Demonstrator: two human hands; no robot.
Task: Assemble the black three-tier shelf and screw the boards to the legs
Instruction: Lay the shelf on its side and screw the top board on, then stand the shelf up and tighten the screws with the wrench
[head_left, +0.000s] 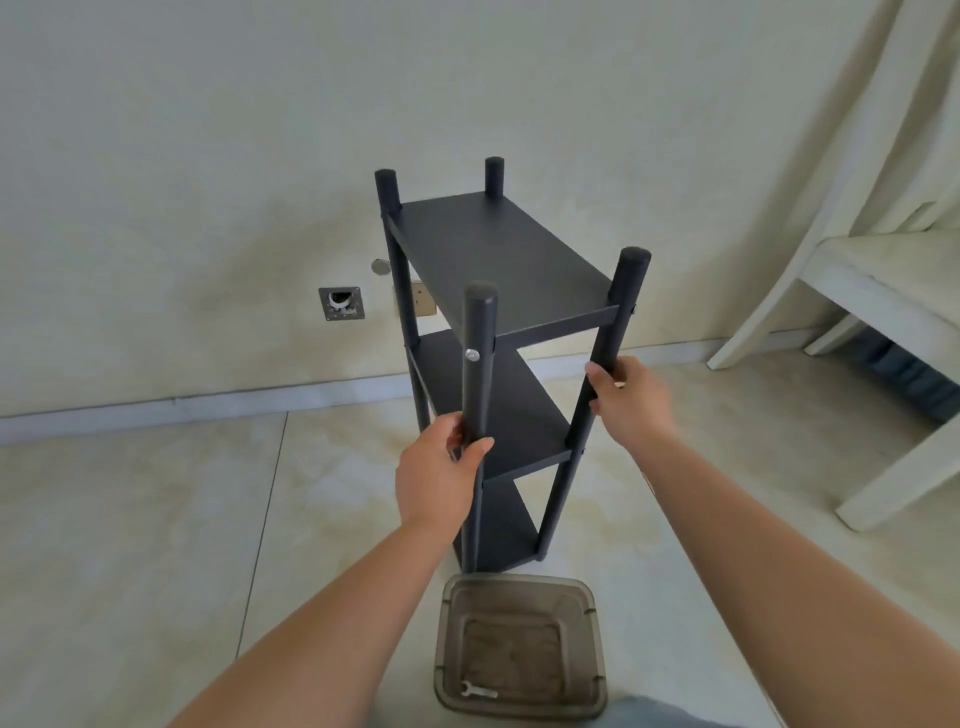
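Both hands (439, 480) (631, 397) grip the unlabelled black shelf's (498, 249) near legs.

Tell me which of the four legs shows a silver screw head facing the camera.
The near-left leg, the one the left hand grips. Its silver screw head sits just below the top board; the other three legs show none so plainly.

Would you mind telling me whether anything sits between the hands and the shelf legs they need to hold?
Nothing does. The left hand already grips the near left leg, and the right hand grips the near right leg. The tray with the wrench lies on the floor below, nearer than the shelf.
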